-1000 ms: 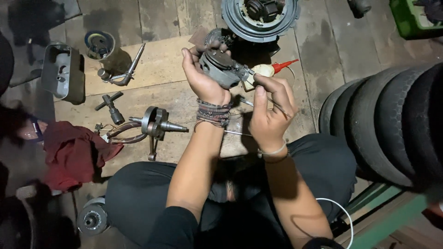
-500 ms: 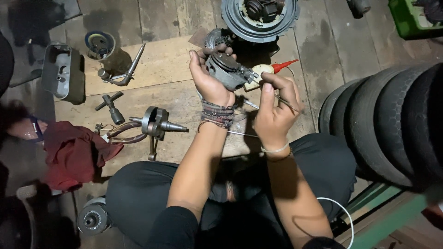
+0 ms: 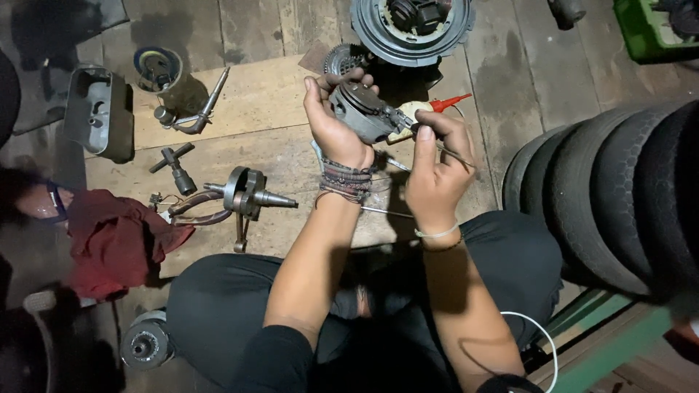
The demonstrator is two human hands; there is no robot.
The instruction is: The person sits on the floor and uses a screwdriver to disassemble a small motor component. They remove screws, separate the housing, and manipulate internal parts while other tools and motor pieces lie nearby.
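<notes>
**Grey engine part held up, thin tool applied**

Wooden plank floor (image 3: 255, 102) is seen from above, parts scattered on it; crossed legs in dark trousers fill the bottom of the view.

Left hand (image 3: 331, 127) is raised, fingers curled around a small grey metal engine part (image 3: 360, 109); the part is held in the air above the planks, just in front of the large round flywheel assembly (image 3: 411, 25); braided bands are worn at that wrist.

Right hand (image 3: 433, 171) is pinched on a thin metal tool (image 3: 404, 124); the tip is set against the part's right side; exact contact point can't be made out.

Crankshaft with connecting rod (image 3: 244, 196) lies left of the forearms; red rag (image 3: 116, 240) further left; grey cover (image 3: 98, 109) at upper left; stacked tyres (image 3: 619, 196) at right; red-tipped white oil bottle (image 3: 429, 108) is partly hidden behind the hands.
</notes>
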